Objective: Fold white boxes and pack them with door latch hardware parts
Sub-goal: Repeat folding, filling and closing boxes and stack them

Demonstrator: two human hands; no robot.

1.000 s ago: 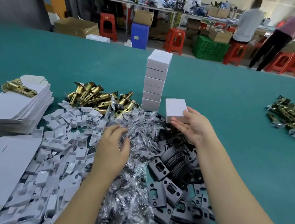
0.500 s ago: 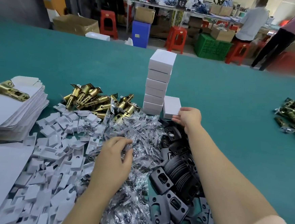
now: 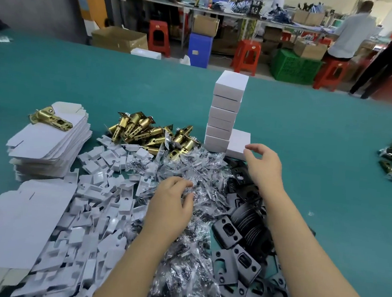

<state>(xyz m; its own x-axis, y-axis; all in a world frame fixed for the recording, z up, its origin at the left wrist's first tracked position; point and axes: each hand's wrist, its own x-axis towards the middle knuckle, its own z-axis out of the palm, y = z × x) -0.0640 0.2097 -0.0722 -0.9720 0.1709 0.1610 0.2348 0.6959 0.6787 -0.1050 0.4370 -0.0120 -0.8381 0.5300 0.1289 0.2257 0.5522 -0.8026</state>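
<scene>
While the right hand (image 3: 263, 163) hovers with loose fingers, holding nothing, just in front of the single white box (image 3: 238, 143), that box sits against the foot of the tall box stack (image 3: 226, 113); the left hand (image 3: 171, 200) curls into the screw bags (image 3: 195, 169); a careless nudge could topple the stack.

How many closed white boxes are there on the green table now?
7. Six stand in one stack behind the bagged parts, and one single box lies at its right foot, just beyond the right hand. Others may be hidden behind the stack.
</scene>
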